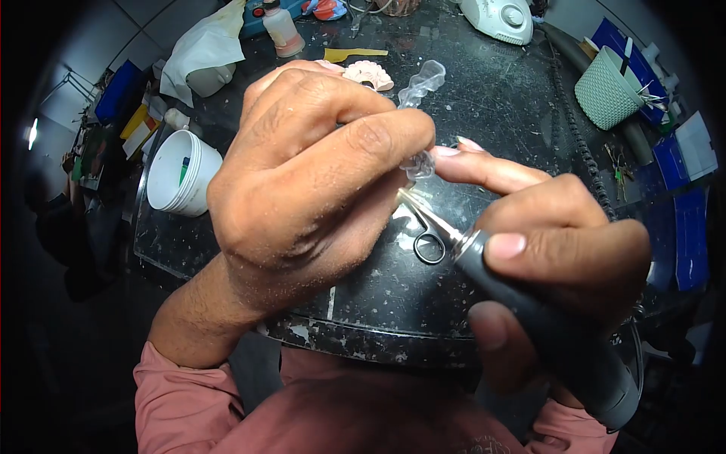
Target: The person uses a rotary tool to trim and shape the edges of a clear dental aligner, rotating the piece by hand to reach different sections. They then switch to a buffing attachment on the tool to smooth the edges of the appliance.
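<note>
Pinched in my left hand (310, 166) is a clear, tooth-shaped plastic tray (423, 82), part of it showing above the fingers and part below the index finger. My right hand (560, 242) is wrapped round a dark rotary handpiece (544, 318), whose thin metal bit points up and left to the lower end of the tray. Whether the tip touches the plastic is hard to tell. The right index fingertip rests against the tray's side. Under the bit, scissors (429, 246) lie on the dark table (378, 303). Behind my left hand sits a pale dental cast (368, 74).
A white tub (185, 174) stands at the left. At the back are a spray bottle (283, 30), a yellow strip (355, 54) and a white machine (497, 19). A green basket (609, 89) and a coiled cord (582, 144) are at the right. Someone's dark shape is far left.
</note>
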Demonstrator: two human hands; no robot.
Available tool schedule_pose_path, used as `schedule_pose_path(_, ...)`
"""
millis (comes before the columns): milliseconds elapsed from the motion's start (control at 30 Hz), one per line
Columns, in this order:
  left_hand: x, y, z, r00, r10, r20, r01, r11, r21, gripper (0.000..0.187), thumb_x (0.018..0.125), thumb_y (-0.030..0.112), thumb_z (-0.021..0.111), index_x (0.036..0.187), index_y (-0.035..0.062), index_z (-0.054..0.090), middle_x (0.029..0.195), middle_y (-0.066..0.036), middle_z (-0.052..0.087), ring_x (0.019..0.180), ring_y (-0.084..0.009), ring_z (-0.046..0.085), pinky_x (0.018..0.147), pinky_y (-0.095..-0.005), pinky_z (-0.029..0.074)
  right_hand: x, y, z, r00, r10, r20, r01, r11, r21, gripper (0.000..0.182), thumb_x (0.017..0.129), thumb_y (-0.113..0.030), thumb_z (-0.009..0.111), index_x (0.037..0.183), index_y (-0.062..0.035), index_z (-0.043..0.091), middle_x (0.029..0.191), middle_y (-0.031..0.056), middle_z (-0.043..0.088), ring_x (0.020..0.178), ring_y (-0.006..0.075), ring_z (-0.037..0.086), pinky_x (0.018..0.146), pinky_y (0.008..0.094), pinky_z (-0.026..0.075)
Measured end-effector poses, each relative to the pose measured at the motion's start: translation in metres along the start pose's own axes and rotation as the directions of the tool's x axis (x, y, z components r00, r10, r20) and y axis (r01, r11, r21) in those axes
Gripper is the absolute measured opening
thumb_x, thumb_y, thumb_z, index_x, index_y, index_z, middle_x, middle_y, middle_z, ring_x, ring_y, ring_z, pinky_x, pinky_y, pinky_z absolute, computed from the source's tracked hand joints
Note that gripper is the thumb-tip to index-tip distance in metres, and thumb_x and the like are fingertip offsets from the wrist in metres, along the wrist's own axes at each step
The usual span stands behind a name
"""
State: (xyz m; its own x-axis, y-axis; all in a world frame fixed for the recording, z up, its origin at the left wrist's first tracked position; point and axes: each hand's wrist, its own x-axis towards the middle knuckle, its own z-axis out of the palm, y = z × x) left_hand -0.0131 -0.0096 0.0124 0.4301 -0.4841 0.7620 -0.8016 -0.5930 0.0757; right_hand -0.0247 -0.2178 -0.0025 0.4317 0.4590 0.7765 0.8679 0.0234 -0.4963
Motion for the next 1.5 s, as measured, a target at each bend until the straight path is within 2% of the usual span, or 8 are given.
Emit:
schedule_pose_path(400, 0.000, -0.001, 0.001, 1.000, 0.021, -0.005, -0.021, 0.998, 0.052, 0.031, 0.054, -0.008, 0.069, 0.085, -0.0014, 0.067, 0.077, -0.008, 0.059, 0.075, -0.0212, 0.058, 0.082, -0.0395, 0.047, -0.001, 0.006, 0.006, 1.000, -0.020, 0.006, 0.020, 1.000, 0.002, 0.039, 0.084, -0.025, 0.067, 0.103, -0.0010, 0.043, 0.080, 0.0153, 0.052, 0.081, 0.0311, 0.064, 0.083, 0.0565, 0.052)
schedule_pose_path(867, -0.001, 0.000, 0.006, 0.997, -0.078, 0.027, 0.079, 0.996, -0.036, 0.022, 0.063, 0.000, 0.077, 0.083, -0.0020, 0.067, 0.074, -0.008, 0.060, 0.072, -0.0198, 0.058, 0.077, -0.0361, 0.046, 0.000, 0.008, 0.005, 1.000, -0.021, -0.017, 0.021, 1.000, -0.007, 0.039, 0.086, -0.025, 0.066, 0.103, 0.0007, 0.043, 0.078, 0.0131, 0.050, 0.071, 0.0150, 0.054, 0.082, 0.0542, 0.054)
schedule_pose_path(1000, -0.002, 0.003, 0.006, 0.995, -0.097, 0.022, 0.098, 0.994, -0.050, 0.021, 0.063, 0.000, 0.076, 0.082, -0.0021, 0.067, 0.076, -0.008, 0.061, 0.073, -0.0196, 0.059, 0.078, -0.0364, 0.047, 0.001, 0.005, 0.010, 0.998, -0.008, -0.070, 0.003, 0.997, -0.072, 0.040, 0.086, -0.027, 0.067, 0.102, 0.0000, 0.043, 0.078, 0.0126, 0.050, 0.070, 0.0148, 0.053, 0.082, 0.0539, 0.054)
schedule_pose_path(1067, -0.003, 0.002, 0.007, 0.992, -0.113, 0.049, 0.117, 0.991, -0.067, 0.021, 0.063, 0.000, 0.076, 0.082, -0.0025, 0.066, 0.077, -0.009, 0.063, 0.074, -0.0200, 0.060, 0.078, -0.0367, 0.047, -0.002, 0.001, 0.016, 0.955, 0.170, -0.242, -0.118, 0.969, 0.217, 0.026, 0.067, -0.003, 0.075, 0.091, 0.0008, 0.065, 0.089, 0.0133, 0.060, 0.093, 0.0290, 0.063, 0.086, 0.0407, 0.054)
schedule_pose_path(1267, -0.003, 0.006, 0.007, 0.984, -0.173, 0.046, 0.177, 0.978, -0.114, 0.019, 0.065, -0.002, 0.074, 0.083, -0.0028, 0.066, 0.078, -0.009, 0.063, 0.076, -0.0205, 0.061, 0.079, -0.0363, 0.046, 0.000, -0.001, 0.012, 0.962, 0.164, -0.218, -0.137, 0.981, 0.138, 0.026, 0.069, -0.002, 0.074, 0.092, 0.0009, 0.064, 0.088, 0.0129, 0.060, 0.093, 0.0276, 0.063, 0.088, 0.0389, 0.053)
schedule_pose_path(1367, -0.004, 0.005, 0.006, 0.978, -0.194, 0.074, 0.202, 0.971, -0.126, 0.019, 0.066, -0.004, 0.072, 0.084, -0.0026, 0.067, 0.080, -0.009, 0.064, 0.078, -0.0203, 0.061, 0.080, -0.0362, 0.046, -0.001, 0.003, 0.012, 0.972, 0.149, -0.183, -0.123, 0.982, 0.144, 0.026, 0.069, -0.002, 0.073, 0.093, 0.0006, 0.064, 0.090, 0.0132, 0.059, 0.094, 0.0276, 0.063, 0.089, 0.0384, 0.052)
schedule_pose_path(1433, -0.003, 0.007, 0.005, 0.978, -0.196, 0.078, 0.204, 0.971, -0.122, 0.019, 0.066, -0.005, 0.071, 0.084, -0.0026, 0.067, 0.080, -0.009, 0.064, 0.078, -0.0203, 0.061, 0.080, -0.0360, 0.046, 0.000, 0.011, 0.010, 0.995, -0.021, -0.099, 0.017, 0.999, -0.042, 0.042, 0.086, -0.030, 0.067, 0.102, -0.0007, 0.042, 0.079, 0.0120, 0.050, 0.069, 0.0145, 0.053, 0.082, 0.0516, 0.055)
schedule_pose_path(1500, -0.004, 0.007, 0.006, 0.977, -0.200, 0.080, 0.208, 0.971, -0.118, 0.020, 0.066, -0.005, 0.070, 0.085, -0.0026, 0.067, 0.080, -0.009, 0.064, 0.078, -0.0202, 0.061, 0.081, -0.0358, 0.046, 0.001, 0.010, 0.007, 0.997, -0.013, -0.077, 0.008, 0.998, -0.064, 0.042, 0.085, -0.030, 0.067, 0.101, -0.0004, 0.042, 0.079, 0.0123, 0.050, 0.069, 0.0145, 0.053, 0.082, 0.0518, 0.055)
